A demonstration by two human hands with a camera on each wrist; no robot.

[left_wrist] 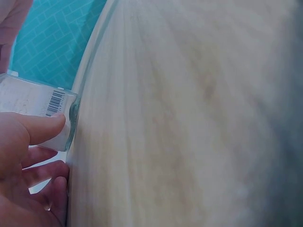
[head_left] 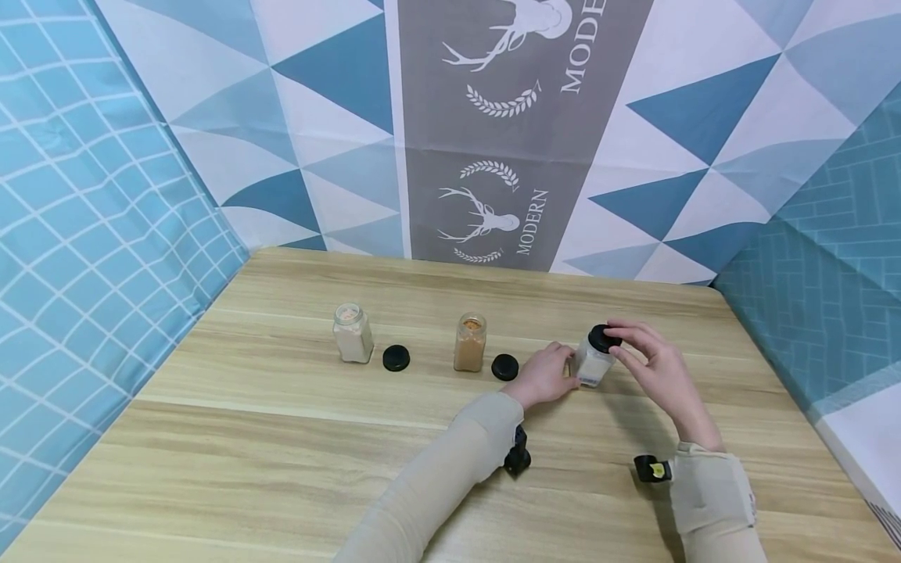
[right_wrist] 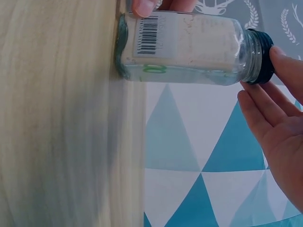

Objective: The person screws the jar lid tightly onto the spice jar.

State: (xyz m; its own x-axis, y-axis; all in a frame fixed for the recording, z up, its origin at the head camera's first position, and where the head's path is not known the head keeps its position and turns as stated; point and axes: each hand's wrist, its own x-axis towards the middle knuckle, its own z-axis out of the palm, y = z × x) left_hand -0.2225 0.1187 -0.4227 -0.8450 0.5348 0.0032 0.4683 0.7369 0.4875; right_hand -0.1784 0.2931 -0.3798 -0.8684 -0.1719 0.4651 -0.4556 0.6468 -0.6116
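A square glass jar [head_left: 593, 366] of pale powder stands on the right part of the table with its black screw lid [head_left: 603, 338] on. My left hand [head_left: 545, 375] grips the jar low down from the left side. In the left wrist view its thumb lies across the label, near a barcode. My right hand [head_left: 660, 374] comes from the right and pinches the lid between thumb and fingers. The right wrist view shows the jar [right_wrist: 189, 49] side-on, the thumb of the right hand [right_wrist: 284, 123] on top of the lid and its fingers at the rim.
To the left stand an uncapped jar of orange-brown powder [head_left: 469, 344] and an uncapped jar of pale powder [head_left: 354, 336]. One black lid [head_left: 504, 367] lies beside the former, another black lid [head_left: 396, 358] beside the latter. Patterned cloth [head_left: 338, 117] hangs behind the wooden table [head_left: 281, 469].
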